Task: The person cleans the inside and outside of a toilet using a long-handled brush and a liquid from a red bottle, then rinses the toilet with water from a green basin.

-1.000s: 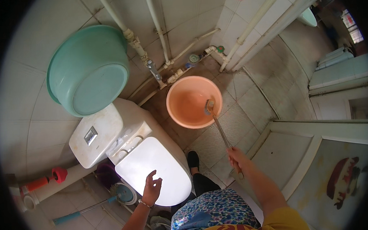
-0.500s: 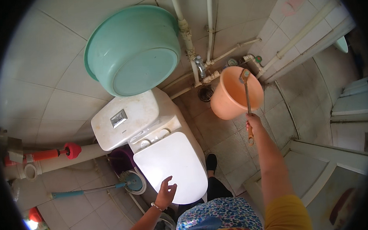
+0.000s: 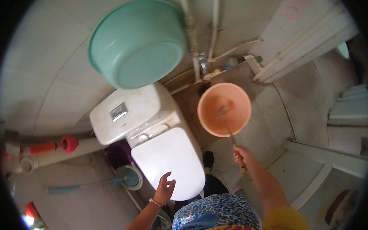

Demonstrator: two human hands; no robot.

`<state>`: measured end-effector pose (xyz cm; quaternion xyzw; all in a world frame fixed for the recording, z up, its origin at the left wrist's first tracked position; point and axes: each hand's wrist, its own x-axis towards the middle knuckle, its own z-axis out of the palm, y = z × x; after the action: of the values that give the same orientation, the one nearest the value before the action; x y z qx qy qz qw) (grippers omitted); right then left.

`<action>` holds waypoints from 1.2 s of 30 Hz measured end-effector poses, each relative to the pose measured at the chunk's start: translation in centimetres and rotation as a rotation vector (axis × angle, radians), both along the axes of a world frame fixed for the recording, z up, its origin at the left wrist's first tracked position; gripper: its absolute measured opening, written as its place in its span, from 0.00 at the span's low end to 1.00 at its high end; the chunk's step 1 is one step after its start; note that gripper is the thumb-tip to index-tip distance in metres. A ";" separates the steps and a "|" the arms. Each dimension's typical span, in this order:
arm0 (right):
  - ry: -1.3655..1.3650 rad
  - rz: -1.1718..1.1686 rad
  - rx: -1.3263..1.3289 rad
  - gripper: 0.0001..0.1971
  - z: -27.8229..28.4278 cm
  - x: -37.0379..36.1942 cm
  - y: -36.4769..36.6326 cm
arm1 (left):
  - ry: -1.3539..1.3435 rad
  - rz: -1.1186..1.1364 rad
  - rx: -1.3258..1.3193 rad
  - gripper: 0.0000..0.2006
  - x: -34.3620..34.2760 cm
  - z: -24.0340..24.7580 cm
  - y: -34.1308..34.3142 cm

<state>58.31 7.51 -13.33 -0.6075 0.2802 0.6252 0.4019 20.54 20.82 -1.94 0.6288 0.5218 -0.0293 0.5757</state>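
My right hand (image 3: 240, 154) grips the wooden end of a long-handled brush (image 3: 231, 133). The brush's head is down inside an orange plastic bucket (image 3: 205, 123) that stands on the tiled floor, to the right of the toilet. Motion blurs the head, so its bristles do not show clearly. Above the closed white toilet lid (image 3: 169, 156), near its front left edge, hovers my left hand (image 3: 164, 191). It holds nothing, its fingers loosely curled and apart, with a bracelet (image 3: 154, 203) around the wrist.
A large green basin (image 3: 140, 47) is behind the toilet tank (image 3: 128, 107). Pipes and a tap (image 3: 202, 63) run along the back wall. At left are a blue-handled mop (image 3: 86, 186), a purple bucket (image 3: 118, 153) and a red plunger (image 3: 69, 143). A white-framed panel (image 3: 314, 191) stands at right.
The orange bucket has come nearer to me and left, its mouth now facing up more. My right hand has moved nearer and left, and the brush head has gone deeper into the bucket.
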 end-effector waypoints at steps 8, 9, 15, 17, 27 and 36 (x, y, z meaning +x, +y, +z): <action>-0.056 0.033 0.134 0.11 3.4 2.2 -1.0 | -0.057 -0.003 0.082 0.22 2.1 1.7 0.0; -0.081 0.080 0.120 0.11 4.4 1.6 -1.5 | -0.050 -0.007 0.052 0.22 2.5 2.3 0.3; -0.298 0.284 0.133 0.10 10.5 -3.8 -5.3 | -0.057 0.069 0.042 0.22 1.3 2.3 -0.7; -0.356 0.338 0.147 0.09 12.0 -4.9 -6.6 | -0.033 0.077 0.019 0.22 0.7 2.8 -0.7; -0.443 0.529 0.036 0.08 16.2 -8.3 -7.7 | 0.002 0.132 0.022 0.23 -3.4 3.2 -1.4; -0.427 0.543 0.071 0.12 18.1 -10.3 -9.1 | 0.011 0.178 0.299 0.20 -7.5 3.3 6.4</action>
<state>48.06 -1.54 4.77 -0.7628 -0.0040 0.5773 0.2913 13.04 27.26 1.39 0.6584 0.5773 0.0964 0.4733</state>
